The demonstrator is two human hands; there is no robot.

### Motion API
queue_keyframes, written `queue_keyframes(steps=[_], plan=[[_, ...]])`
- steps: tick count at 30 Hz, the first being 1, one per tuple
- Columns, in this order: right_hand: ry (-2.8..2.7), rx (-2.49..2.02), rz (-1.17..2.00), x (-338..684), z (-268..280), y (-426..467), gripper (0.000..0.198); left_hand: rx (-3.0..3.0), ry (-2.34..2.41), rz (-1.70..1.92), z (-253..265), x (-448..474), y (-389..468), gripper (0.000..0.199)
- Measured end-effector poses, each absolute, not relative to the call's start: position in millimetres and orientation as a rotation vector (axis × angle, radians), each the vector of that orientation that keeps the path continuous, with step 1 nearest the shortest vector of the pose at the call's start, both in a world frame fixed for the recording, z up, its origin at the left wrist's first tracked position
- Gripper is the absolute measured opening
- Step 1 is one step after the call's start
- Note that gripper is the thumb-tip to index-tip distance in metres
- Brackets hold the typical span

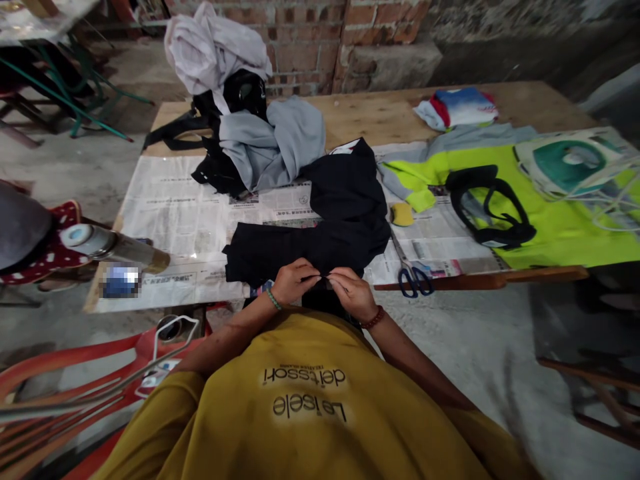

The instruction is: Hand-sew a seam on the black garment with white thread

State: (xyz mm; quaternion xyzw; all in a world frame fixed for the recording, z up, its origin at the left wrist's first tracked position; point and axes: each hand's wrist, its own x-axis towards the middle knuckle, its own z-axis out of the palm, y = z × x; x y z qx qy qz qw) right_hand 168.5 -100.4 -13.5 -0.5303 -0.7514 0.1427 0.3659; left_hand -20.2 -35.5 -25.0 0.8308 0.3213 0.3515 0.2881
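Note:
A dark navy garment [345,193] lies bunched on the newspaper, one long part stretched to the left. At its near edge, my left hand [295,280] pinches the dark cloth between thumb and fingers. My right hand [353,291] pinches it just beside, the fingertips of both hands almost meeting. Any small item between the fingertips is too small to make out. To the right of the garment lie scissors [411,272] with blue handles, sticking out over the table edge, and a yellow piece [401,215] that looks like chalk or sponge.
Newspaper [165,220] covers the wooden table [390,100]. Grey, black and white clothes [273,140] are heaped at back left. A clothes iron [570,160] and a black visor [493,207] rest on a neon-yellow garment [575,233]. A bottle [125,250] lies left, above a red chair [75,360].

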Motion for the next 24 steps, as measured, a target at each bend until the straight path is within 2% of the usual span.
queue_keyframes(steps=[4,10,24], plan=[[-1.790,-1.394,0.360,166,-6,-101,0.025,2.105,0.867,0.987,-26,-20,-32,0.014],[-1.941,-1.436,0.506,158,-9,-109,0.027,2.079,0.892,0.981,-24,-22,-31,0.009],[-1.917,-1.522,0.594,152,-20,-109,0.029,2.117,0.875,0.999,-24,-22,-34,0.009]])
